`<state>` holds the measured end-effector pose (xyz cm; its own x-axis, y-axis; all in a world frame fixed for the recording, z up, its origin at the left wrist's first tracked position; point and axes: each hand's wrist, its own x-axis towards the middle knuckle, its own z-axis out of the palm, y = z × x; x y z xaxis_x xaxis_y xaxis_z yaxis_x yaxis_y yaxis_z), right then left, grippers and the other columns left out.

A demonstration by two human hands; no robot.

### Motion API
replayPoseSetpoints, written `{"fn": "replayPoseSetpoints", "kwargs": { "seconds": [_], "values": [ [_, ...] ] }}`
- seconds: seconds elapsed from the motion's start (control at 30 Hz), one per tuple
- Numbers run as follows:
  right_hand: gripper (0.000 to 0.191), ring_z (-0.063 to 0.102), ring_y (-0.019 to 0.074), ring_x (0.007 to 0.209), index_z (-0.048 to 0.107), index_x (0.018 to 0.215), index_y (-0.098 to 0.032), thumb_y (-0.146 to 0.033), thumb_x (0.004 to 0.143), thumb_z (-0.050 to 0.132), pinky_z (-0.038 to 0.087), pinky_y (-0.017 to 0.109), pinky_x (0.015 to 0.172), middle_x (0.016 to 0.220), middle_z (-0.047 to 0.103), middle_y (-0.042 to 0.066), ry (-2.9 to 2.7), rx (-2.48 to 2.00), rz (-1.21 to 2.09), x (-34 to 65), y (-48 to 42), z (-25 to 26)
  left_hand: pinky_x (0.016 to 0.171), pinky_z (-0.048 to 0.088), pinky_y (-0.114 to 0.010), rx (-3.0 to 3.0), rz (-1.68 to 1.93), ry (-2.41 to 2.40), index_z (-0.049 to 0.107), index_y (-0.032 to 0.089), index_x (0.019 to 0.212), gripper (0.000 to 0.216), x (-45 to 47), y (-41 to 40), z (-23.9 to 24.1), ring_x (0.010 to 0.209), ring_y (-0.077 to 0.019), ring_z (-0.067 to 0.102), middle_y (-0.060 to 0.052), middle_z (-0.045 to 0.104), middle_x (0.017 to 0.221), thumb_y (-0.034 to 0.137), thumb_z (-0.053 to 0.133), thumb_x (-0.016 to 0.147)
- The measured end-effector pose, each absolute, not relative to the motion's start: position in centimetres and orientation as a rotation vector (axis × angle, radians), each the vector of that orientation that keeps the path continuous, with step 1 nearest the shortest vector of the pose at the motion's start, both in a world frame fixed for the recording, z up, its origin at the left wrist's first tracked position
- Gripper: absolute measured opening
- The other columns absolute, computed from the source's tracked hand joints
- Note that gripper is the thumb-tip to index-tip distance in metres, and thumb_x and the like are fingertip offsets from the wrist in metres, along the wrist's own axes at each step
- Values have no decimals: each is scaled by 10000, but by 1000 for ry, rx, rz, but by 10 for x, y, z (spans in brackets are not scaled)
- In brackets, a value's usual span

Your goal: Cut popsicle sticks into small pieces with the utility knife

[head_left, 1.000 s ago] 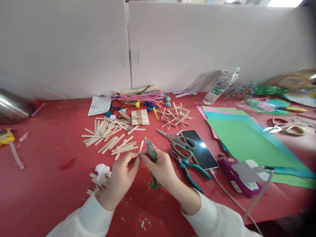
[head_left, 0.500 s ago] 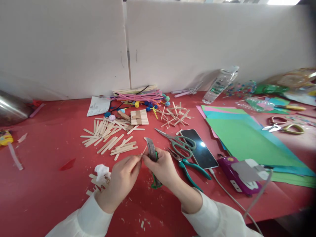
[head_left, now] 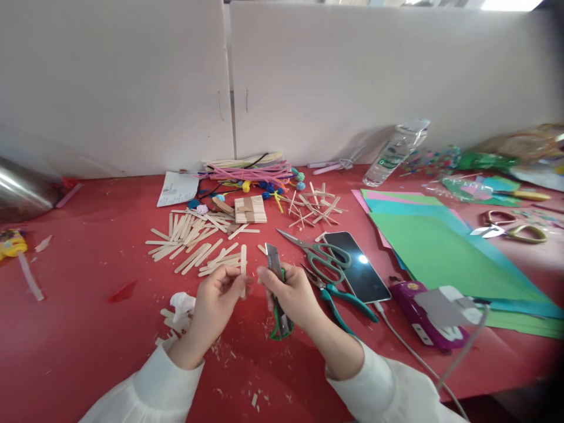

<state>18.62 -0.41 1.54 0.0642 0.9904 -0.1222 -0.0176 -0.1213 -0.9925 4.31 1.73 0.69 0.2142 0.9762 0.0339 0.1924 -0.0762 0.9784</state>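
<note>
Between thumb and fingers, my left hand (head_left: 220, 296) pinches a flat wooden craft stick (head_left: 244, 261), held upright with its broad face toward me. My right hand (head_left: 293, 294) is wrapped round a green and black utility knife (head_left: 274, 261), its blade pointing away from me. The blade and the stick are apart. Beyond my hands lies a spread of loose craft sticks (head_left: 185, 235). A taped bundle of sticks (head_left: 250, 210) sits behind them, with several thin cut sticks (head_left: 315, 205) to its right. Small wood shavings (head_left: 255, 399) are scattered on the red table below my hands.
Right of my hands lie scissors (head_left: 324, 258), teal-handled pliers (head_left: 339, 299), a phone (head_left: 359, 270) on a cable and a purple power bank (head_left: 425, 317). Coloured paper (head_left: 449, 252) and a bottle (head_left: 394, 153) are farther right. Crumpled tissue (head_left: 181, 306) lies by my left wrist.
My hands have moved apart. The stick in my left hand has turned from edge-on beside the knife to upright and broad side showing. The knife stays in my right hand.
</note>
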Motion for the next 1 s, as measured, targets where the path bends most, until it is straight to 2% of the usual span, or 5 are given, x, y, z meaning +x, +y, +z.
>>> {"fn": "replayPoseSetpoints", "kwargs": {
  "seconds": [0.2,0.33,0.57,0.77,1.0],
  "values": [
    [187,411,56,351,519,711,-182,-363,715,564,332,173,347,523,555,-47,-1124,-1310,1279,183,-3,21,522,454,-217,1454,913,1097,554,180,706,187,44,14,4,525,-118,565,25,579,549,343,549,797],
    [138,433,74,385,532,717,-185,-319,711,567,328,182,370,517,536,-49,-1168,-1347,1228,182,-4,21,533,445,-212,1600,923,1160,553,182,733,152,44,11,1,556,-120,562,16,596,607,308,517,810],
    [78,537,130,579,585,731,-174,-212,730,516,405,217,529,642,593,-5,-1324,-1425,1009,183,-6,15,538,439,-206,1947,945,1247,552,189,732,98,43,7,5,554,-118,568,10,610,630,235,514,810],
    [104,547,134,592,606,755,-174,-207,734,511,410,211,548,649,609,-7,-1352,-1471,954,182,-6,14,536,447,-196,2034,975,1236,543,189,742,91,44,7,4,550,-113,570,12,611,638,205,506,824],
    [71,509,129,568,552,672,-178,-228,706,516,393,209,534,605,558,-18,-1333,-1491,924,182,-5,11,598,458,-215,2201,1038,1157,553,186,783,87,42,7,0,636,-129,603,-14,638,719,167,492,841]
  ]
}}
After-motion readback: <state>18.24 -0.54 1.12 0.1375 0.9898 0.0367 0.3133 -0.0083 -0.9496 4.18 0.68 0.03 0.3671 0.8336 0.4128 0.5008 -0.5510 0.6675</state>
